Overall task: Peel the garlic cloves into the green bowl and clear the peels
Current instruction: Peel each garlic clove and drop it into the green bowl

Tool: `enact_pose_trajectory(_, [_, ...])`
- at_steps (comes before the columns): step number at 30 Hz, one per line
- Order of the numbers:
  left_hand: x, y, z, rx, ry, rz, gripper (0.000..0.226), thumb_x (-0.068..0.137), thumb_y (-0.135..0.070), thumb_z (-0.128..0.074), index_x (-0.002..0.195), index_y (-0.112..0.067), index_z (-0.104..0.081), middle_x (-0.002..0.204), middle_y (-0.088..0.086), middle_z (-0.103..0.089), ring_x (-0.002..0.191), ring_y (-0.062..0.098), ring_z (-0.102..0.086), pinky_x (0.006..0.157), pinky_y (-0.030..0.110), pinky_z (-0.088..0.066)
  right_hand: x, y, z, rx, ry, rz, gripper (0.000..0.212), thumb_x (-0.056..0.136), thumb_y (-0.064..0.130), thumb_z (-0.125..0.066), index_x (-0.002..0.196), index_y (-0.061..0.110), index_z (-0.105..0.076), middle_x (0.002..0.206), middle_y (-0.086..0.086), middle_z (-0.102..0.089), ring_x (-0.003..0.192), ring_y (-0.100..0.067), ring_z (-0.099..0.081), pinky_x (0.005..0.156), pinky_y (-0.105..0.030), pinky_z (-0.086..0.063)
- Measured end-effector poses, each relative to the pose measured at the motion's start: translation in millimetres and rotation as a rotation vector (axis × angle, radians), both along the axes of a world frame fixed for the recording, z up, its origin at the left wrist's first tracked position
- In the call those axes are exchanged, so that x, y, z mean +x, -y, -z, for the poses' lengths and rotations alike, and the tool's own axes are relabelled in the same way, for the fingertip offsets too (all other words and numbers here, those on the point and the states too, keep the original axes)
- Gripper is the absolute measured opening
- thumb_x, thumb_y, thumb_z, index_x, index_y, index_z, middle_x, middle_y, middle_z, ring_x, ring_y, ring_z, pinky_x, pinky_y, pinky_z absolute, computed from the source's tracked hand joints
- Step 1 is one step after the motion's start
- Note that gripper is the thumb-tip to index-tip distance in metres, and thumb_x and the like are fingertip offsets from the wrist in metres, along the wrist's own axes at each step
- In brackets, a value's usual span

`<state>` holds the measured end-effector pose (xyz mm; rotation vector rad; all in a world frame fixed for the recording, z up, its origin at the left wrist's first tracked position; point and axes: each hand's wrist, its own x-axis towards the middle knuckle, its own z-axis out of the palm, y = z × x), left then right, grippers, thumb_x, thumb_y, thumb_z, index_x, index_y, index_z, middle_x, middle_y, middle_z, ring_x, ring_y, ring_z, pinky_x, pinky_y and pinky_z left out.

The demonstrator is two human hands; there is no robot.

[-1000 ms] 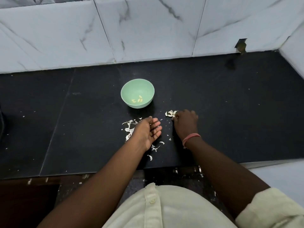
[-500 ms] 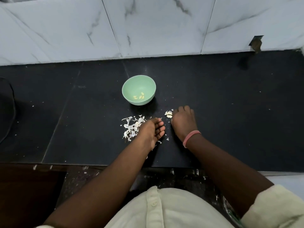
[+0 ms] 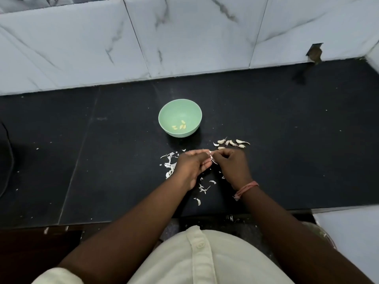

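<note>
Both hands' grip (image 3: 211, 158) pinches clove (image 3: 211, 159) (probably; mostly hidden).

Pale mint green for the bowl (image 3: 180, 117), plain and unpatterned, with small yellowish-cream peeled cloves (image 3: 180, 126) inside. Matte black with faint pale flecks for the countertop (image 3: 287, 144) under the bowl. Off-white for the unpeeled cloves (image 3: 231, 142) just right of the bowl. Papery white for the peels (image 3: 169, 165) scattered in front of the bowl. White with thin grey marble veins for the wall tiles (image 3: 184, 37) behind the bowl. Coral pink for the wristband (image 3: 246, 188) on the arm nearer than the bowl, to its right. Plain cream for the shirt (image 3: 205, 259), with a matching button, at the frame's bottom.
</note>
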<state>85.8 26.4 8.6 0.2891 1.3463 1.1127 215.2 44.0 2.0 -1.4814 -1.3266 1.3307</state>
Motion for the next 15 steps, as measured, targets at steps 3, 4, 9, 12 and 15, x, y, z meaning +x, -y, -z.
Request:
enact_pose_trajectory(3, [0.1,0.0,5.2,-0.008,-0.030,0.053,0.007,0.093,0.001,-0.062,0.099,0.001,-0.066,0.078,0.007,-0.070,0.061,0.006,-0.064,0.069,0.020,-0.058,-0.9,4.4,4.7,0.010,0.032,0.000,0.009,0.091,0.006,-0.068,0.089,0.006,-0.078,0.078,-0.002,-0.075,0.059,0.005,-0.061,0.062,-0.012,-0.047])
enact_pose_trajectory(4, [0.8,-0.2,5.5,-0.006,-0.038,0.073,0.007,0.094,0.001,-0.060,0.098,0.001,-0.066,0.077,0.006,-0.070,0.061,0.006,-0.063,0.069,0.020,-0.058,0.0,4.6,4.9,0.003,0.033,0.002,0.008,0.090,0.007,-0.070,0.090,0.007,-0.078,0.080,-0.002,-0.075,0.060,0.006,-0.061,0.062,-0.012,-0.047])
enact_pose_trajectory(9, [2.3,-1.8,3.1,0.011,-0.017,0.065,0.007,0.093,0.000,-0.061,0.098,0.004,-0.066,0.073,0.007,-0.070,0.065,0.011,-0.066,0.071,0.024,-0.060,3.1,3.8,1.4,0.066,0.071,0.019,0.015,0.089,0.007,-0.070,0.083,0.019,-0.076,0.078,0.007,-0.075,0.069,0.003,-0.067,0.067,-0.012,-0.050])
enact_pose_trajectory(12, [2.1,-2.5,3.1,0.012,0.012,0.038,0.013,0.093,0.000,-0.063,0.102,0.009,-0.066,0.078,0.012,-0.071,0.068,0.015,-0.069,0.075,0.026,-0.061,-0.7,7.9,0.3,0.146,0.188,0.012,0.018,0.089,0.009,-0.068,0.082,0.022,-0.077,0.079,0.011,-0.075,0.075,0.000,-0.068,0.072,-0.015,-0.051])
enact_pose_trajectory(15, [2.7,-1.1,2.2,0.013,0.040,0.016,0.016,0.092,0.002,-0.063,0.104,0.013,-0.065,0.087,0.019,-0.072,0.074,0.019,-0.071,0.077,0.028,-0.062,-1.8,11.5,1.2,0.304,0.352,0.003,0.013,0.088,0.007,-0.067,0.087,0.015,-0.078,0.084,0.006,-0.074,0.077,-0.004,-0.064,0.073,-0.016,-0.044])
